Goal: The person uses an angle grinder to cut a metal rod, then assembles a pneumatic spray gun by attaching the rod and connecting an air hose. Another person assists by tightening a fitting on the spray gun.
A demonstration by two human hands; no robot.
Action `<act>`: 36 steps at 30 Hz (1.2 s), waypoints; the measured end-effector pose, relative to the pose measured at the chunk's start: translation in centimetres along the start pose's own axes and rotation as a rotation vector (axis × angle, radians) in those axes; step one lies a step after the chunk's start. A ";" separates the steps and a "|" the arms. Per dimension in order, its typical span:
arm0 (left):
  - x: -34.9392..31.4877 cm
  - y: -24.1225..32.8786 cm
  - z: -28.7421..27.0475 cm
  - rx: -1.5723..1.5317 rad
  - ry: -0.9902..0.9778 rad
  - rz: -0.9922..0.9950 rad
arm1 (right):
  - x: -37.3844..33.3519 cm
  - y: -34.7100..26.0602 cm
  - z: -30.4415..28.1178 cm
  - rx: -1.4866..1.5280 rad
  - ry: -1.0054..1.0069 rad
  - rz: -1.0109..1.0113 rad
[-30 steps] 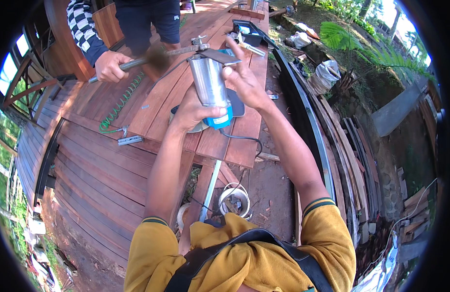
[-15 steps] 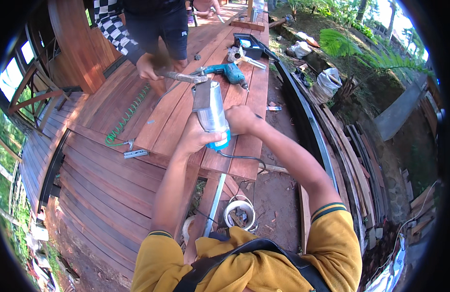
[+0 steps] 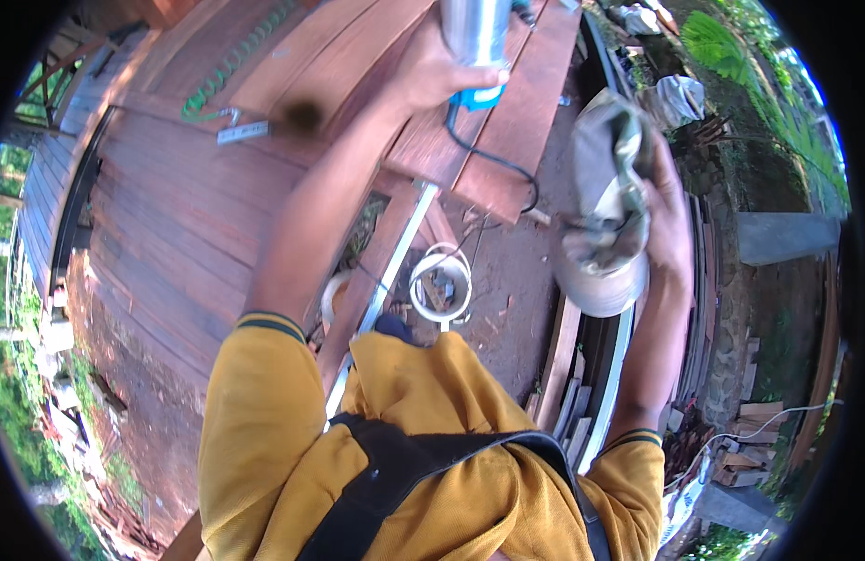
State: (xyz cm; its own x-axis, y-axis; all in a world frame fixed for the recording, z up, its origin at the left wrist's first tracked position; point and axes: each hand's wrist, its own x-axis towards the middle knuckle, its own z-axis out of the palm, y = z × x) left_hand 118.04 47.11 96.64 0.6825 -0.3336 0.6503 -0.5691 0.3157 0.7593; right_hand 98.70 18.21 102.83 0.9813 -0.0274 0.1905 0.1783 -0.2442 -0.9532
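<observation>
Tool: silver-bodied power tool with blue base [image 3: 475, 42], clasped by left hand [image 3: 432, 70] over reddish planks [image 3: 535, 112].
Cloth: crumpled grey-green cloth [image 3: 605, 206] gripped in right hand [image 3: 671, 224].
Risk: one-handed hold could slip; black cable [image 3: 493, 159] hanging below may snag.

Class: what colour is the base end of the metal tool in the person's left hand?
Bright blue base, below the silvery body, gripped by the left hand; head view.

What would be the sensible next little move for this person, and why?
Probably put down the cap held in the right hand and bring that hand back to the power tool, since only the left hand grips it above the boards.
</observation>
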 end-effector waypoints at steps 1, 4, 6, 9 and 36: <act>0.4 0.3 0.3 0.042 -0.021 0.027 | -0.8 0.3 -0.1 -0.069 0.062 0.078; 1.7 0.8 2.6 -0.082 0.097 0.034 | -2.0 0.3 -1.3 0.107 -0.018 0.111; 1.7 0.8 3.7 -0.176 0.098 -0.102 | -2.8 -0.4 -2.4 0.170 0.046 0.219; 2.7 0.1 5.1 -0.173 0.034 -0.117 | -3.4 -1.9 -4.0 0.139 0.146 0.275; 4.6 -3.4 12.5 -0.041 -0.044 -0.044 | 6.3 -18.5 0.1 -0.829 -0.046 0.524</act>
State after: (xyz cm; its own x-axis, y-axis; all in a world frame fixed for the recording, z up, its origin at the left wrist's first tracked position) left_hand 117.38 33.37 97.43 0.6854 -0.3863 0.6173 -0.5188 0.3357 0.7862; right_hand 101.61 22.68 121.65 0.9268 -0.2929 -0.2352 -0.3705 -0.8155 -0.4446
